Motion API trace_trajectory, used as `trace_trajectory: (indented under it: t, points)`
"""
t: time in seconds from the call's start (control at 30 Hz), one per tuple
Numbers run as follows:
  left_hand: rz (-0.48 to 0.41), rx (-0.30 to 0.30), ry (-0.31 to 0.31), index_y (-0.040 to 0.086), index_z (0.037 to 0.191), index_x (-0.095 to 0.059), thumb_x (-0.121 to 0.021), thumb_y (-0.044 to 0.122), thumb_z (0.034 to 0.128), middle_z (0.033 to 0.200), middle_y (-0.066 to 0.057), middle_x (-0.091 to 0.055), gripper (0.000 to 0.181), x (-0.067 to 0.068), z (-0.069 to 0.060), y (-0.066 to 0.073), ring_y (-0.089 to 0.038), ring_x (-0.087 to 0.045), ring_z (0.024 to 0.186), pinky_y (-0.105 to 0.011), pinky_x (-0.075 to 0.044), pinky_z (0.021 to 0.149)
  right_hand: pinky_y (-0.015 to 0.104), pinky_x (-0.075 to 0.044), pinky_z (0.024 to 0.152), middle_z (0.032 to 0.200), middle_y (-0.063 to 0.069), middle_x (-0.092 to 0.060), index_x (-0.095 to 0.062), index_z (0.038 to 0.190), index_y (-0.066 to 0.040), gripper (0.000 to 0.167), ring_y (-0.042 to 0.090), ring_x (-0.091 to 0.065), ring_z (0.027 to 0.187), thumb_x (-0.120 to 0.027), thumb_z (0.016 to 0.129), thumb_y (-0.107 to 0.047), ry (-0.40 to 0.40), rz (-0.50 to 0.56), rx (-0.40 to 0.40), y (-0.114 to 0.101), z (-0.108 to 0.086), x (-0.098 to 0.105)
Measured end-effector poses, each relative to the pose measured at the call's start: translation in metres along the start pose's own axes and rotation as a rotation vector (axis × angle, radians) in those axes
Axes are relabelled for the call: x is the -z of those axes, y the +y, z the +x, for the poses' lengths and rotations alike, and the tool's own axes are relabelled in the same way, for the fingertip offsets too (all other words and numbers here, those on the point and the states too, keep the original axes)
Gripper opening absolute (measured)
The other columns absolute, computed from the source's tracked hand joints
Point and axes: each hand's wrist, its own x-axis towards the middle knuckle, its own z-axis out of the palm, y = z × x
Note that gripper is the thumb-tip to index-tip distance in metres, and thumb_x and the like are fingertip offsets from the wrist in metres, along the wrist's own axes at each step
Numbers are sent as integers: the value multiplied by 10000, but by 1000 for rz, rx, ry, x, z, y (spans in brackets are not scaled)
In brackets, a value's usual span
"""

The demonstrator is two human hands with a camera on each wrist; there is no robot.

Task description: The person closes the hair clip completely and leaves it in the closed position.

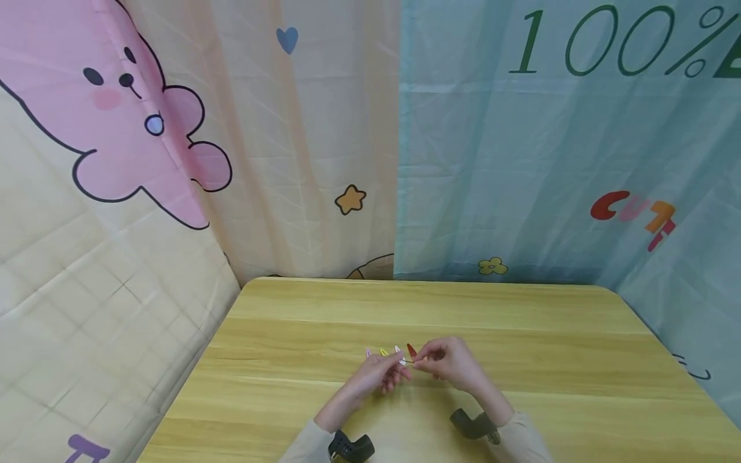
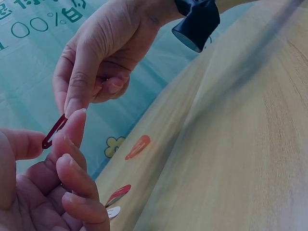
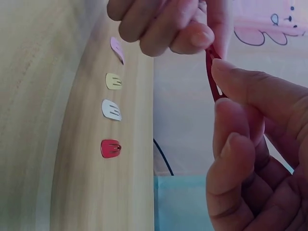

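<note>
A dark red snap hair clip [image 2: 54,131] is held between both hands, above the table. My left hand [image 1: 373,375] pinches one end with thumb and index finger, its other fingers loosely bent. At the opposite end, my right hand [image 1: 448,363] grips the clip with thumb and fingertip. Beyond the hands, a row of hair clips lies on the table: a pink clip [image 3: 116,50], a yellow clip [image 3: 113,81], a white clip [image 3: 111,110] and a red clip [image 3: 110,148]. The left wrist view also shows an orange clip [image 2: 138,147] past the red one.
The wooden table [image 1: 278,334] spreads out around the hands. Printed curtains [image 1: 492,161] hang behind its far edge and along the sides. Dark wrist cameras [image 1: 353,447] are strapped to both forearms. A thin dark cord [image 3: 163,156] shows beside the table in the right wrist view.
</note>
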Motion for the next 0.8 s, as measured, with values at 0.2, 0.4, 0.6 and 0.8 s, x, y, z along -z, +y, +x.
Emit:
trace_trajectory:
  t: [0.2, 0.4, 0.6, 0.8]
  points:
    - [-13, 8, 15, -81, 914, -668, -482, 355, 983, 668, 11, -543, 479, 1, -2, 5, -76, -424, 529, -202, -331, 494, 226, -376, 413, 568, 42, -550, -728, 791, -118, 64, 93, -468, 449, -756, 818, -169, 19, 1, 3, 3, 1, -3]
    - [-14, -4, 11, -92, 918, -663, -501, 326, 978, 656, 16, -529, 452, 3, -2, 4, -76, -423, 522, -201, -330, 494, 228, -375, 414, 574, 66, -557, -729, 794, -120, 108, 105, -473, 452, -761, 814, -221, 21, 9, -20, 4, 1, -4]
    - [0, -3, -12, -114, 928, -659, -507, 307, 974, 638, 28, -518, 450, 5, 0, 3, -75, -412, 521, -207, -329, 498, 246, -402, 419, 628, 146, -591, -721, 836, -80, 216, 185, -509, 469, -725, 845, -295, 20, 42, -43, 5, 2, -5]
    - [13, -11, -21, -123, 931, -661, -484, 295, 989, 614, 32, -505, 458, 5, 1, 1, -87, -397, 517, -221, -323, 499, 264, -423, 425, 641, 172, -597, -705, 863, -15, 261, 253, -532, 486, -702, 869, -276, 22, 91, -90, 8, 3, -6]
